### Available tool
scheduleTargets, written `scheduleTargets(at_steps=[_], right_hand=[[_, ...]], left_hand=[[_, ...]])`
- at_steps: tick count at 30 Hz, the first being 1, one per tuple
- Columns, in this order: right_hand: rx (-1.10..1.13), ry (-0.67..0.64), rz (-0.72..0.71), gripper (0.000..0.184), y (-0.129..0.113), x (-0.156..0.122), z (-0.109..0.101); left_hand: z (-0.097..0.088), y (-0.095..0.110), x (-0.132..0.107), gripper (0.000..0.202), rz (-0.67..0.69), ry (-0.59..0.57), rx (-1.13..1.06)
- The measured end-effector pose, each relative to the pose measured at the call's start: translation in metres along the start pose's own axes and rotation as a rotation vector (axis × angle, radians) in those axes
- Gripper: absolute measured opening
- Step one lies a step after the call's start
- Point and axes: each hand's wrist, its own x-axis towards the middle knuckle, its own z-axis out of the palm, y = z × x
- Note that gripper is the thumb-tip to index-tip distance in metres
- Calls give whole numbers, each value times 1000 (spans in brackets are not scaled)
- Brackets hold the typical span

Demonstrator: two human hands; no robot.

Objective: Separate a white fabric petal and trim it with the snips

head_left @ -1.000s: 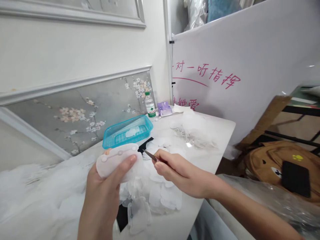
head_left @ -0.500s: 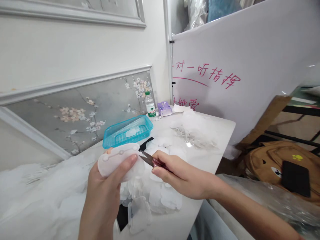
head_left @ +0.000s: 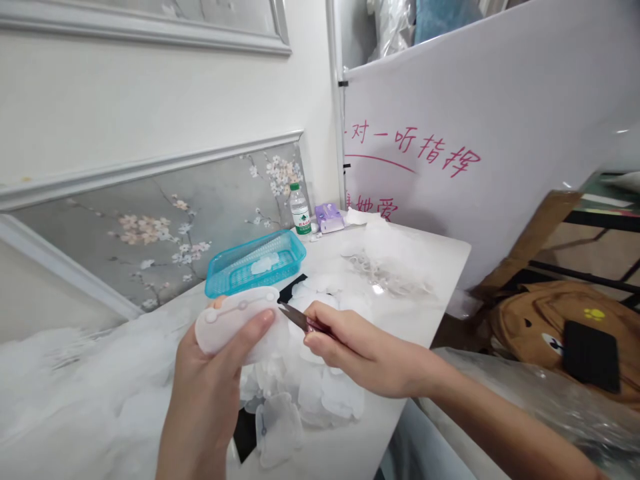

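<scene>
My left hand (head_left: 215,373) pinches a thin white sheet piece (head_left: 225,327) with rounded edges and a grey line of small round marks; the thumb lies over its front. In my right hand (head_left: 360,347) is a small pair of scissors (head_left: 295,317), its dark blades together and its tip close by the right edge of the piece. The handles are mostly hidden by my fingers. Beneath both hands lies a pile of similar white pieces (head_left: 320,393), and one translucent piece (head_left: 278,430) rests at the near side of it.
A blue plastic basket (head_left: 215,283) with white pieces stands against the wall. Behind are a water bottle (head_left: 301,210) and a purple tissue pack (head_left: 329,217). Thin offcuts (head_left: 385,273) lie at right, and white material (head_left: 75,387) spreads at left. A brown bag (head_left: 530,320) sits beyond the table.
The scissors' blades, apart half a second ago, have closed at the edge of the white piece. Both hands stay in nearly the same place.
</scene>
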Motion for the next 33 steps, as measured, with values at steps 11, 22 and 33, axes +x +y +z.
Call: scheduleTargets(at_steps=[11,22,33], right_hand=[[37,-3,3,30,0,-2,1],[168,-22,12,30,2,0,2],[217,44,19,34,6,0,4]], left_hand=[[-3,-1,3,39,34,-24,27],[4,2,-1,38,-13,22,-29],[-3,-2,2,40,43,-29,32]])
